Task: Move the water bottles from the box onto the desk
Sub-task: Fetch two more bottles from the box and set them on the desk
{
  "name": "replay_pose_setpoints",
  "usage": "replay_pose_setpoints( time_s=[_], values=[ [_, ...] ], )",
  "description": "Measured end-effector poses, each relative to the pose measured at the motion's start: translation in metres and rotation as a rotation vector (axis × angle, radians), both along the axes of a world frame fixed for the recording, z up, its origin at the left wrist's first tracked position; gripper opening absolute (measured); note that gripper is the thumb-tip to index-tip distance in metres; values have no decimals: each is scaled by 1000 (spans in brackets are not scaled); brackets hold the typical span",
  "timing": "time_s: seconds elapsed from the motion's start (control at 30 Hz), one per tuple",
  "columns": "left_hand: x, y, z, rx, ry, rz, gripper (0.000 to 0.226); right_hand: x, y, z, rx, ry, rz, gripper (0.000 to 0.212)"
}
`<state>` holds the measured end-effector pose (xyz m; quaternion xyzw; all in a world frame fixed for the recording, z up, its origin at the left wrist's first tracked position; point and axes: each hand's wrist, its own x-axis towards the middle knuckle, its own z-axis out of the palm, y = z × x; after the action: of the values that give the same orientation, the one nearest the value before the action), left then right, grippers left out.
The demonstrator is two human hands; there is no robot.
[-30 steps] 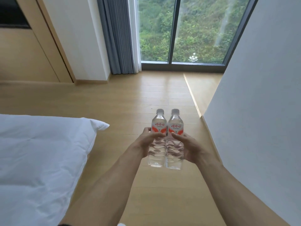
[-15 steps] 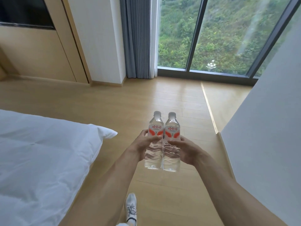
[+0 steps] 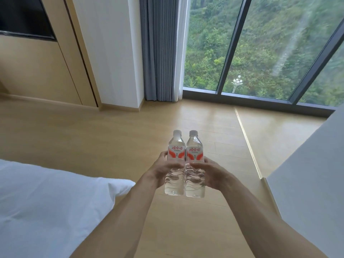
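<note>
Two water bottles held upright in mid-air over the wooden floor (image 3: pixel 104 138), side by side and touching along their bodies, caps up. The left bottle (image 3: pixel 175 164) is gripped by the left hand (image 3: pixel 160 170), fingers curled round its ribbed middle just below the red-and-white label; the right bottle (image 3: pixel 195 166) is gripped the same way by the right hand (image 3: pixel 210 174). Each hand wraps its own bottle from the outer side, and the two press the pair together. Long axes run vertical, bases hanging free below the hands. Both arms are stretched forward about equally, so neither hand is nearer anything. Neither box nor desk is in view, so the direction of the set-down cannot be read from here; the light surface (image 3: pixel 305 183) at the right edge may be a wall or partition, hard to say at this angle. A white bed (image 3: pixel 46 202) fills the lower left, a grey curtain (image 3: pixel 160 49) and a large window (image 3: pixel 260 43) stand ahead. Judgement: carrying stage, bottles out of the box but not yet placed. With bases exposed and bottles vertical, they could go straight down onto a flat top without re-gripping.
</note>
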<state>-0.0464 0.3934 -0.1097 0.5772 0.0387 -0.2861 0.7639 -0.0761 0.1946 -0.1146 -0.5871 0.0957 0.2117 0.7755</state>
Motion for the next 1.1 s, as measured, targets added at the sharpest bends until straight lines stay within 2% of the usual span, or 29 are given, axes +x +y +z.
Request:
replay_pose_setpoints(
  time_s=[0.13, 0.37, 0.63, 0.8, 1.0, 1.1],
  values=[
    [59, 18, 0, -20, 47, 56, 92, 65, 13, 1, -11, -9, 40, 66],
    [150, 37, -6, 11, 81, 166, 89, 172, 24, -10, -57, 31, 37, 79],
    [263, 45, -9, 188, 48, 283, 80, 320, 40, -13, -110, -4, 247, 69],
    [335, 51, 3, 228, 79, 395, 78, 414, 49, -2, -155, 7, 382, 73],
    [398, 71, 1, 218, 83, 524, 80, 503, 78, 2, -195, 9, 507, 64],
    [422, 91, -1, 184, 64, 587, 73, 536, 102, 3, -201, -2, 563, 63]
  ],
)
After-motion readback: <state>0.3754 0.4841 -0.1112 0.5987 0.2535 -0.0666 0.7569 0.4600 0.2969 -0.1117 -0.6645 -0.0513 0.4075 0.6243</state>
